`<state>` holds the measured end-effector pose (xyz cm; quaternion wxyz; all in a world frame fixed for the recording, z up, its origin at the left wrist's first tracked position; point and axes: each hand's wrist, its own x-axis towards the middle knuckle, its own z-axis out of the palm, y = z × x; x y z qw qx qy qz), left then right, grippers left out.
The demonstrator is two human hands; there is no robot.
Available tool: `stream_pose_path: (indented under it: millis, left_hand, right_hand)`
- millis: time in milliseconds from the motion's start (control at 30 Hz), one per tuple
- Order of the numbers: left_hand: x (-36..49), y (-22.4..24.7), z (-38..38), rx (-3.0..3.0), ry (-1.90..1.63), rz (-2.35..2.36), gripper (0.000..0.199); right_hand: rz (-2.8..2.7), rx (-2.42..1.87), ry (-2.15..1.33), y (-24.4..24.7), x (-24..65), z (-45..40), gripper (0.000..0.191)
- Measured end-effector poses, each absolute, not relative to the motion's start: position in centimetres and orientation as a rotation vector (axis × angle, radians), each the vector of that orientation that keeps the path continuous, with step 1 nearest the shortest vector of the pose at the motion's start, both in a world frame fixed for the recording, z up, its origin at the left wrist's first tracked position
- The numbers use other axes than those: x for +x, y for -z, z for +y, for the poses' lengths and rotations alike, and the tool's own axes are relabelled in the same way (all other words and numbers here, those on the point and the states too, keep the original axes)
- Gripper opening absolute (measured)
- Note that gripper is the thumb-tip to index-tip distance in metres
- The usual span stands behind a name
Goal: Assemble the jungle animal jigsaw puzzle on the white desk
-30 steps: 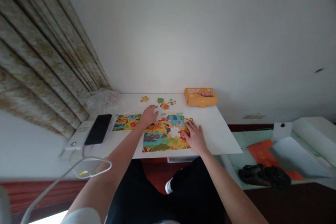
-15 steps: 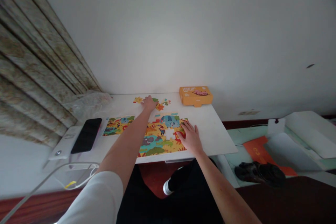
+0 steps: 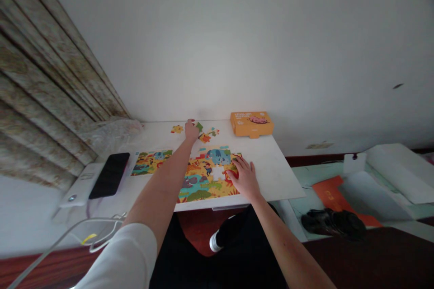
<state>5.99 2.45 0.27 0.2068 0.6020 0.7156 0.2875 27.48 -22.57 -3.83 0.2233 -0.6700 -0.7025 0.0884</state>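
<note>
My left hand (image 3: 191, 131) is at the back of the white table, its fingers closed on a green puzzle piece (image 3: 199, 127). Loose pieces lie on both sides of it: a yellow one (image 3: 176, 129) to the left, an orange one (image 3: 204, 137) and pale ones (image 3: 213, 132) to the right. My right hand (image 3: 247, 179) rests with spread fingers on the right edge of the partly assembled animal puzzle (image 3: 212, 185). A white gap shows in the puzzle, left of that hand. The picture card (image 3: 147, 162) lies partly behind my left forearm.
An orange box (image 3: 252, 124) stands at the table's back right. A black phone (image 3: 110, 175), a white case (image 3: 79, 187) and clear plastic wrap (image 3: 113, 135) are on the left. White cables (image 3: 68, 232) hang at the lower left. Black shoes (image 3: 334, 223) lie at the right.
My left hand has drawn its fingers together and shifted slightly, with the green piece tilted beside them. My right hand stays on the puzzle's edge.
</note>
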Motion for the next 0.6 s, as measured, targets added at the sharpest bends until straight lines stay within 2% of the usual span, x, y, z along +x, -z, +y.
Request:
stream_pose_path:
  millis: [200, 367, 467, 600]
  left_hand:
    - [8.8, -0.6, -2.6, 1.405, -1.206, 1.555, 0.040]
    - [11.6, 1.8, -10.8, 1.490, -1.018, 1.270, 0.030]
    - [12.4, 3.2, -14.7, 1.486, -0.945, 1.172, 0.025]
    - [13.2, 3.7, -17.3, 1.489, -0.882, 1.092, 0.028]
  right_hand:
    - [-1.792, -1.762, -0.237, 4.2, 28.1, -22.3, 0.045]
    - [-1.544, -1.610, -0.325, 4.5, 29.1, -22.2, 0.050]
    - [-1.379, -1.574, -0.497, 4.6, 29.6, -22.5, 0.055]
    - [-1.333, -1.447, -0.751, 4.5, 30.1, -22.7, 0.062]
